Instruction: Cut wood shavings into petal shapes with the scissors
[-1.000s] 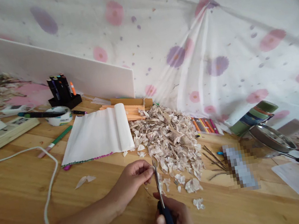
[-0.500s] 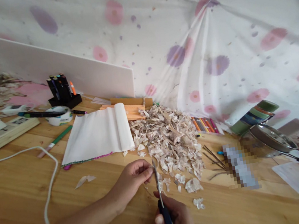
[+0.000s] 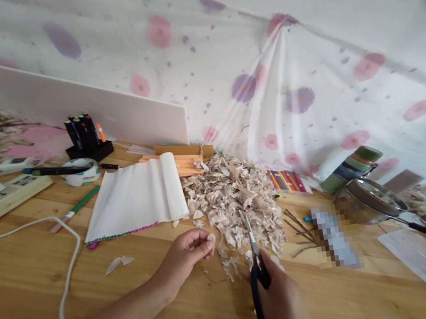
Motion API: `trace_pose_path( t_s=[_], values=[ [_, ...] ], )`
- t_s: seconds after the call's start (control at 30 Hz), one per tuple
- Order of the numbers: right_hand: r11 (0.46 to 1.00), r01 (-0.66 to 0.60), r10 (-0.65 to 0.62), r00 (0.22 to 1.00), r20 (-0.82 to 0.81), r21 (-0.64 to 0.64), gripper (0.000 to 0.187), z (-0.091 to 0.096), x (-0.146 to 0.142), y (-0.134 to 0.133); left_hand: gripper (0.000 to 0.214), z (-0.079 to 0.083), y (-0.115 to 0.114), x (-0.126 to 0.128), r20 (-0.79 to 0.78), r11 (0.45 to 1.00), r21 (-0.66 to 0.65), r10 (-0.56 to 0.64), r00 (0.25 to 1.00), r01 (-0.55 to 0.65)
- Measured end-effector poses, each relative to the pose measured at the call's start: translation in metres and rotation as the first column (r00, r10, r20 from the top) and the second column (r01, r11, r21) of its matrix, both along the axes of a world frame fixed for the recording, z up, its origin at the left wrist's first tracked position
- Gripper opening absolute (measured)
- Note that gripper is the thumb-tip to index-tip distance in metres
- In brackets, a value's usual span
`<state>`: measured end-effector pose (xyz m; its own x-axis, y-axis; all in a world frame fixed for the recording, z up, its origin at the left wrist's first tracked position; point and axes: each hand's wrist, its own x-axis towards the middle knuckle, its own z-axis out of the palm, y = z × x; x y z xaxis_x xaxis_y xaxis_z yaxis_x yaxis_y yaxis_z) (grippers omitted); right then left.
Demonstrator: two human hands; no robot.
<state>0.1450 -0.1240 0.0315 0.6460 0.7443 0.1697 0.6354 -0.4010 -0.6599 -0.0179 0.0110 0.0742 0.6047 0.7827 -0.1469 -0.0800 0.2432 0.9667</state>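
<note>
- Counter (image 3: 24,297): pale wooden boards, carrying everything below.
- Heap of shavings (image 3: 235,199): dry, beige-white flakes piled mid-counter, with stray bits spilling toward the hands; it lies just beyond both hands.
- White sheet (image 3: 133,196): partly rolled at its right edge, left of the heap, with a coloured strip along its near edge.
- White cable (image 3: 67,274): loops across the left of the counter, near the left forearm.
- Marker stand (image 3: 84,139): black block at the back left, holding upright dark markers and one orange one.
- Tape roll (image 3: 81,172): white, beside the stand, with a dark pen lying across it.
- Green pen (image 3: 77,207): lies flat, left of the sheet.
- Coloured pencils (image 3: 287,180): a row at the right of the heap, against the spotted cloth (image 3: 306,85).
- Metal pan (image 3: 373,199): far right, handle pointing right; contents cannot be made out.
- White board (image 3: 67,104): leans along the back edge.
- Left hand (image 3: 189,249): forearm stretched in from lower left, fingers curled; the grip pinches a small pale scrap (image 3: 210,238) at the fingertips, at the near edge of the heap.
- Right hand (image 3: 279,300): low at the frame's bottom, grip closed through the black handles of scissors (image 3: 255,260); blades point away toward the heap, nearly together, apart from the scrap.
</note>
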Motion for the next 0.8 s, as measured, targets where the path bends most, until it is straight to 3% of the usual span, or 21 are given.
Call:
trace_pose_path(
  t_s=[0.13, 0.27, 0.33, 0.4, 0.47, 0.53, 0.63, 0.8],
  values=[
    [0.991, -0.023, 0.071, 0.922, 0.380, -0.130, 0.034, 0.001, 0.026, -0.007, 0.023, -0.004, 0.001, -0.001, 0.029, 1.000, -0.020, -0.019, 0.999, 0.019],
    [0.990, -0.038, 0.096, 0.886, 0.454, -0.135, 0.030, 0.003, 0.029, -0.010, 0.025, -0.005, 0.000, -0.001, 0.053, 0.999, -0.029, -0.022, 0.998, 0.023],
    [0.998, -0.042, 0.056, 0.889, 0.454, -0.042, 0.027, 0.007, 0.020, -0.008, 0.024, -0.004, -0.002, -0.001, 0.061, 1.000, -0.018, -0.014, 0.998, 0.015],
    [0.984, -0.101, 0.043, 0.931, 0.362, 0.144, 0.024, 0.012, 0.002, -0.004, 0.023, -0.002, -0.006, -0.001, 0.063, 1.000, 0.002, -0.005, 0.998, 0.005],
    [0.920, -0.164, 0.122, 0.983, 0.138, 0.357, 0.024, 0.017, -0.021, 0.001, 0.022, 0.002, -0.012, -0.002, 0.058, 1.000, 0.026, 0.001, 0.998, -0.002],
    [0.874, -0.136, 0.221, 0.966, -0.133, 0.466, 0.029, 0.022, -0.045, 0.008, 0.020, 0.007, -0.019, -0.003, 0.054, 0.999, 0.053, 0.000, 0.999, -0.003],
    [0.856, -0.027, 0.307, 0.831, -0.465, 0.516, 0.032, 0.026, -0.069, 0.016, 0.017, 0.015, -0.030, -0.006, 0.064, 0.996, 0.087, -0.019, 0.998, 0.013],
    [0.834, -0.037, 0.454, 0.614, -0.646, 0.551, 0.042, 0.027, -0.076, 0.016, 0.018, 0.016, -0.042, -0.021, 0.106, 0.998, 0.055, 0.005, 0.994, -0.011]
  ],
)
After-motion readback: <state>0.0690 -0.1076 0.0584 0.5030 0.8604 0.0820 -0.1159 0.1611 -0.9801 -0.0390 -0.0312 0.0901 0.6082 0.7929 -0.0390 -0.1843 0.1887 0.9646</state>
